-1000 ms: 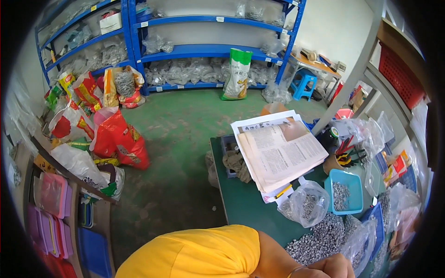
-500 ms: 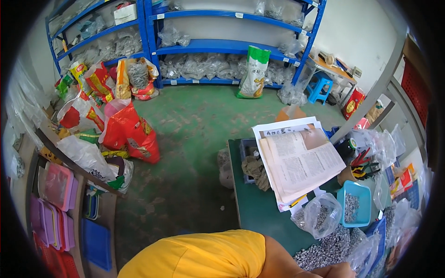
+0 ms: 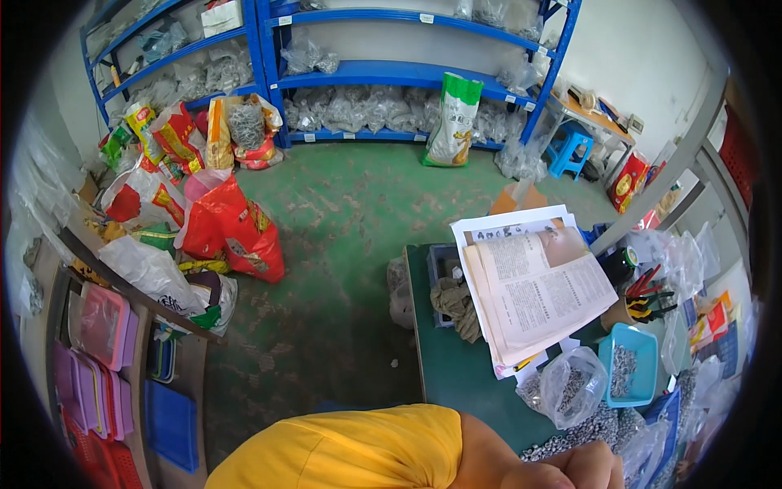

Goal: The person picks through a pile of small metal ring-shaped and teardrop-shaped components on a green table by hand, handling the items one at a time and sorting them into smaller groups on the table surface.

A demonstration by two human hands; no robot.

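Note:
From a yellow sleeve [image 3: 350, 448] my left arm bends to the right along the lower edge. My left hand [image 3: 582, 469] is cut off by the picture's edge. Its fingers look curled in, and whatever they hold is hidden. Just beyond it a heap of small grey metal parts [image 3: 590, 428] lies on the green table [image 3: 448, 367]. A clear plastic bag [image 3: 574, 383] with more such parts stands behind the heap. To its right, a light-blue basin [image 3: 643, 359] holds some of the parts. I do not see my right hand.
An open printed booklet [image 3: 538, 285] lies on papers at the table's far side, by a crumpled cloth [image 3: 456, 306]. Pliers [image 3: 648, 297] stand in a holder to the right. Filled sacks [image 3: 232, 232] and stacked plastic trays [image 3: 94, 383] line the left; blue shelving [image 3: 366, 75] stands behind.
The view has shifted slightly, so the table and its things sit a little farther right. My left hand shows higher in the picture, over the near part of the heap.

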